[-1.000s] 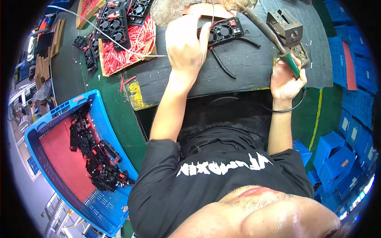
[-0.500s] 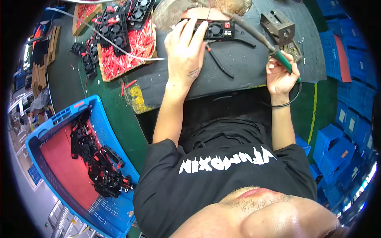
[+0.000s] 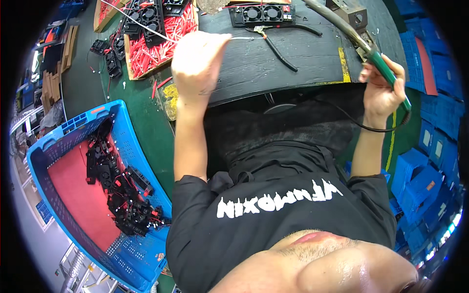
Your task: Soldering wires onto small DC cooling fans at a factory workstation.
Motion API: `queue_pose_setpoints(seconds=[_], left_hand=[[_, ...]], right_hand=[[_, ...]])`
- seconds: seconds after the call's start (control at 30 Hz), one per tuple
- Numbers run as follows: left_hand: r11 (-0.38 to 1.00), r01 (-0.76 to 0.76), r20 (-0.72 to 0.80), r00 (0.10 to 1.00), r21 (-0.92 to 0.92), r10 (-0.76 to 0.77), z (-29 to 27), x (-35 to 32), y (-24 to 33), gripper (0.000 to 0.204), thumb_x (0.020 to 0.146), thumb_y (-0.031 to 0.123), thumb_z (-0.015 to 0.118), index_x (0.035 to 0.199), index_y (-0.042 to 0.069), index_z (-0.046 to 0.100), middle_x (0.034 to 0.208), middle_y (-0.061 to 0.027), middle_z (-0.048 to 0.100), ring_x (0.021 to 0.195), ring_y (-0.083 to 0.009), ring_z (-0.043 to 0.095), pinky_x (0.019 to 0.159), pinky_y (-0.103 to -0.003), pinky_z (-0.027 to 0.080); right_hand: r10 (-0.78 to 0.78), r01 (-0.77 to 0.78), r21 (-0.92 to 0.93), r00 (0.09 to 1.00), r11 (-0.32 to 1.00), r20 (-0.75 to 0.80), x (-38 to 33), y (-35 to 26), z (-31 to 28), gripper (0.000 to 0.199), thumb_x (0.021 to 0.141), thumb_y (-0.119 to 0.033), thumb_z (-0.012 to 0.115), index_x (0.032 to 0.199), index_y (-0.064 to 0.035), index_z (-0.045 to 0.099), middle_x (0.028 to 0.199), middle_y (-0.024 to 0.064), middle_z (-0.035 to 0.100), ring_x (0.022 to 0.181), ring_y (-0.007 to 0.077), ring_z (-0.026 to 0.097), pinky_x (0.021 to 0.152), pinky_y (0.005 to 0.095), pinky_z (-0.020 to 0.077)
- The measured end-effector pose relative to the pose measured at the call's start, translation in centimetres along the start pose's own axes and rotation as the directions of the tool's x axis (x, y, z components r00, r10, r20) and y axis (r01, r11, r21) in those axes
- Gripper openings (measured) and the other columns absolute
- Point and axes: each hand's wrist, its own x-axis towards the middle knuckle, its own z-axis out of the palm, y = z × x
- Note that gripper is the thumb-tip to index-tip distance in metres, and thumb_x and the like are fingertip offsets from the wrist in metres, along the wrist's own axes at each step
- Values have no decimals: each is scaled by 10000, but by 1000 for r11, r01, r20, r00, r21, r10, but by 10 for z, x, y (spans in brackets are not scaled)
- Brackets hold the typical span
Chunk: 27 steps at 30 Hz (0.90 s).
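**A:** L hand (image 3: 196, 61) is now hanging left of the twin-fan unit (image 3: 262, 15), having shifted off it since the prev frame; R hand (image 3: 383, 95) is sitting farther right.

**B:** L grip?

**A:** Fingertips are pinching thin pale wire (image 3: 243, 38), its end poking out twd the pliers (image 3: 280, 53).

**B:** R?

**A:** Gripping the soldering iron (image 3: 383, 68) by its green handle, shaft slanting up-left, cable (image 3: 381, 130) trailing past the wrist.

**B:** Fan unit loc?

**A:** Lying on the dk workbench (image 3: 312, 63), far side, apart from both hands. Pliers are lying just below; can't tell if touching.

**B:** L side?

**A:** Red tubes (image 3: 146, 61) are heaping up there, more fan units (image 3: 151, 28) resting on top.
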Motion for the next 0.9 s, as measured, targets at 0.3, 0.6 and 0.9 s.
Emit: queue_pose_setpoints(seconds=[0.3, 0.6, 0.9], left_hand=[[908, -150, -414, 910, -392, -29, 65, 69, 25, 57, 781, 87, 711, 822, 71, 675, 710, -70, 576, 670, -263, 593, 624, -374, 462], [996, 79, 102, 991, 33, -82, 50, 62, 41, 95, 768, 115, 702, 746, 86, 614, 703, -65, 529, 656, -257, 581, 609, -367, 461], [993, 60, 128, 989, 98, -72, 47, 66, 48, 76, 761, 129, 646, 722, 104, 586, 698, -64, 516, 643, -236, 590, 568, -358, 470]], right_hand=[[49, -53, -297, 999, 953, -20, 19, -27, -15, 557, 918, -410, 394, 1101, 71, 606, 829, 221, 673, 618, 231, 618, 543, 292, 485], [96, -99, -285, 995, 953, -23, 30, -17, -7, 527, 916, -375, 410, 1092, 79, 611, 834, 236, 672, 623, 236, 618, 546, 295, 481], [109, -93, -283, 993, 955, 41, 36, -3, -3, 515, 925, -349, 404, 1094, 91, 610, 862, 250, 679, 634, 242, 629, 572, 305, 498]])
